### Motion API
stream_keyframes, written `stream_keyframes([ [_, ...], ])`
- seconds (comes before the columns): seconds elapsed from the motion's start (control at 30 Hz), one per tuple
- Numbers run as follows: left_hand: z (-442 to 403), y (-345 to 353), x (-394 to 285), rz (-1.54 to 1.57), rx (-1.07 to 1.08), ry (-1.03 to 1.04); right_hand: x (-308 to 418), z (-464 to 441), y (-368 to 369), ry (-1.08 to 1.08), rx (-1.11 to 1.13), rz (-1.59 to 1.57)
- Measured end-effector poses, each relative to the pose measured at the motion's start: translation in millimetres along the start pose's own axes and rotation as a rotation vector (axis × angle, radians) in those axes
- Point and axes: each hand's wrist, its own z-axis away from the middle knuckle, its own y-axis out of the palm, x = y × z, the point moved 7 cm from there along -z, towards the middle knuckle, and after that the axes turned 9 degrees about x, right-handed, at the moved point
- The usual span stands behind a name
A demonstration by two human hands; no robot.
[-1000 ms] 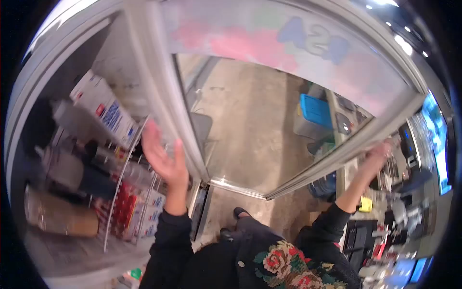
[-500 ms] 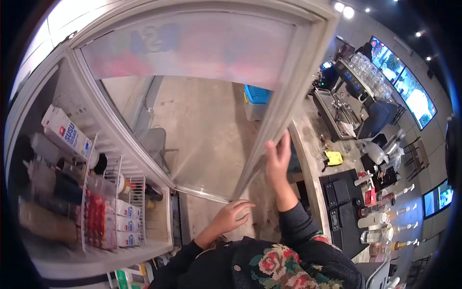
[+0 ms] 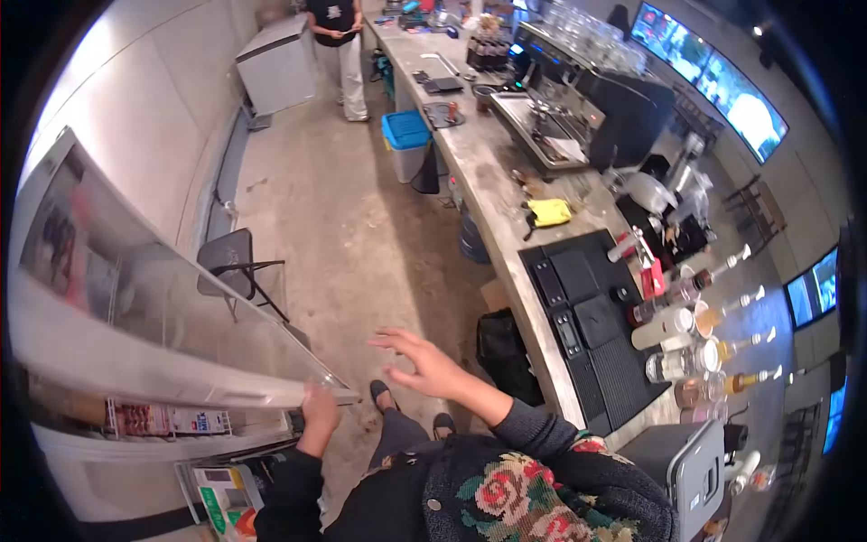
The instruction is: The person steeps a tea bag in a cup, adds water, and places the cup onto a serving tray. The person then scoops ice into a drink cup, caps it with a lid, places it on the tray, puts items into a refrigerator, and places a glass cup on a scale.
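The glass fridge door (image 3: 217, 384) stands partly closed at the left, its pale frame blurred by motion. My left hand (image 3: 319, 417) is at the door's near edge, fingers curled against the frame and partly smeared. My right hand (image 3: 424, 366) hovers over the floor to the right of the door, fingers spread and holding nothing. Through the narrowing gap, milk cartons (image 3: 200, 421) show on a wire rack inside the fridge (image 3: 117, 447). The upper shelves are mostly hidden behind the door.
A concrete counter (image 3: 492, 194) runs along the right with an espresso machine (image 3: 578, 99), a black mat (image 3: 591, 316) and several pump bottles (image 3: 686, 361). A folding chair (image 3: 230, 262) and a blue-lidded bin (image 3: 406, 135) stand on the floor. Another person (image 3: 339, 45) stands far back.
The fridge door has swung left toward the cabinet, covering most of its shelves. My right hand has come off the door frame; my left hand has moved left onto the door edge.
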Motion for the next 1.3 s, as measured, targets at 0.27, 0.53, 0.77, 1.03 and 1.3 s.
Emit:
stream_keyframes([
  [0.27, 67.7, 98.8, 82.2, -0.216, -0.202, -0.349, -59.0, 98.9, -72.0, 0.343, -0.39, -0.08],
  [0.53, 92.5, 141.1, 172.1, -0.277, -0.157, -0.505, -64.3, 65.9, -74.8, 0.331, -0.465, -0.09],
  [0.77, 80.6, 106.3, 176.5, 0.357, -0.031, -0.708, -83.7, 2.0, -80.0, 0.322, -0.497, -0.114],
  [1.03, -106.8, 41.0, 74.4, 0.344, 0.07, -0.157, -110.3, -11.9, -125.6, 0.396, -0.603, -0.065],
  [1.3, -253.1, -194.9, -144.9, 0.837, -0.242, 0.574, -215.1, 50.6, -255.4, 0.83, -0.836, 0.087],
])
